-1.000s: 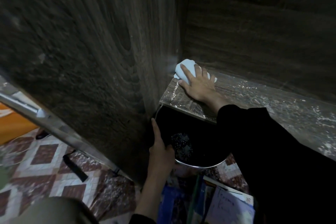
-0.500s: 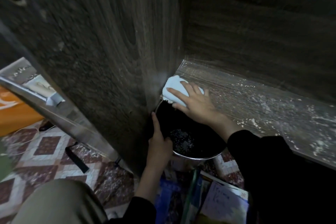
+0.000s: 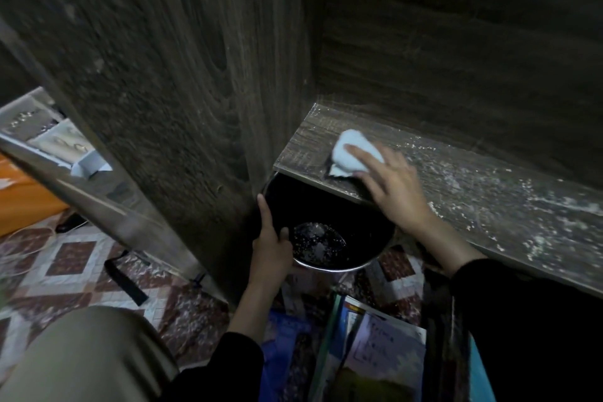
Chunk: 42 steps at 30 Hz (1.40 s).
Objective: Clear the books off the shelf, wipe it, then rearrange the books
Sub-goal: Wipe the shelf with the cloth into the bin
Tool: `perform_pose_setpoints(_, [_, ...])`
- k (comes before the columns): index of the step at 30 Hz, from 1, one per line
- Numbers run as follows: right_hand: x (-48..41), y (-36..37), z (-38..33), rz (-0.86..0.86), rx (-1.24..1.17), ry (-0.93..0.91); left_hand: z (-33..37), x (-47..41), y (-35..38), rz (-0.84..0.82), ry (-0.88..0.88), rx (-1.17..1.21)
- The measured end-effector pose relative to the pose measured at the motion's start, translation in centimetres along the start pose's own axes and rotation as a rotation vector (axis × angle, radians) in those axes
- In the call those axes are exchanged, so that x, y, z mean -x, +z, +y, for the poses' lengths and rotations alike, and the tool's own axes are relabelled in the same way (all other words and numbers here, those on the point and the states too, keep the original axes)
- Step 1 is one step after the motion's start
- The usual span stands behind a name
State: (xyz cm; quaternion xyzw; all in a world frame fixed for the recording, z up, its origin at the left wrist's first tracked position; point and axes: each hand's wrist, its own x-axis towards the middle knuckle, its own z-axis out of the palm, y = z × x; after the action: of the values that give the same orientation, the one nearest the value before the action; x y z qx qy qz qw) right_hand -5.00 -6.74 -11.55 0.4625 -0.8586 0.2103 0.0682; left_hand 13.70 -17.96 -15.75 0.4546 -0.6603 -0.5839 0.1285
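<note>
The dark wooden shelf (image 3: 473,192) is bare of books and strewn with white dust and crumbs, thicker toward the right. My right hand (image 3: 394,186) presses a pale blue cloth (image 3: 354,153) flat on the shelf near its left front edge. My left hand (image 3: 272,245) grips the rim of a black metal bowl (image 3: 329,232) held just under the shelf's front edge; white crumbs lie in its bottom. Several books (image 3: 368,349) lie on the floor below.
The cabinet's wooden side panel (image 3: 169,101) rises at the left, its back panel (image 3: 456,42) behind the shelf. Patterned floor tiles (image 3: 65,258) spread at the lower left, with a black strap (image 3: 125,277) on them. An orange object (image 3: 23,202) lies at far left.
My right hand swept the cloth from the back left corner forward to the shelf edge over the bowl, then moved back onto the shelf a little to the right. The bowl stayed under the edge.
</note>
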Motion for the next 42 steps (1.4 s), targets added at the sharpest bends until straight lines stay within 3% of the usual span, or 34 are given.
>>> perform_pose_setpoints(2, [0.1,-0.3,1.9,0.075,0.093,0.167,-0.2,-0.2,0.1,-0.001,-0.002,0.009])
perform_pose_setpoints(5, [0.7,0.1,3.1,0.023,0.225,0.375,-0.6,-0.7,0.1,-0.001,0.011,0.017])
perform_pose_setpoints(10, [0.6,1.6,0.9,-0.026,0.254,0.475,-1.3,-1.2,0.3,-0.016,0.033,0.046])
perform_pose_setpoints(17, [0.3,3.3,-4.7,-0.155,0.219,0.196,-1.1,-0.7,0.2,0.0,0.039,0.086])
perform_pose_setpoints(22, [1.7,4.3,-5.7,-0.025,0.282,-0.048,-1.3,-0.8,0.4,-0.003,0.038,0.146])
perform_pose_setpoints(26, [2.4,4.9,-5.5,-0.039,0.311,-0.146,-1.4,-0.8,0.4,-0.017,0.034,0.161])
perform_pose_setpoints(30, [2.3,2.9,-5.1,-0.114,0.078,-0.225,-1.5,-0.7,0.2,-0.036,0.041,0.135])
perform_pose_setpoints(32, [2.3,1.4,-4.7,-0.108,-0.108,-0.164,-1.4,-0.7,0.2,-0.033,0.036,0.129])
perform_pose_setpoints(35, [2.7,-0.2,-2.2,0.113,-0.222,0.039,-1.7,-1.1,0.3,-0.015,0.038,0.123])
perform_pose_setpoints(39, [5.0,-3.2,3.6,0.38,-0.045,0.407,-1.3,-0.9,0.5,-0.027,0.017,0.113])
perform_pose_setpoints(42, [7.6,-4.5,6.5,0.378,0.09,0.741,-0.9,-0.6,0.8,-0.057,-0.018,0.142])
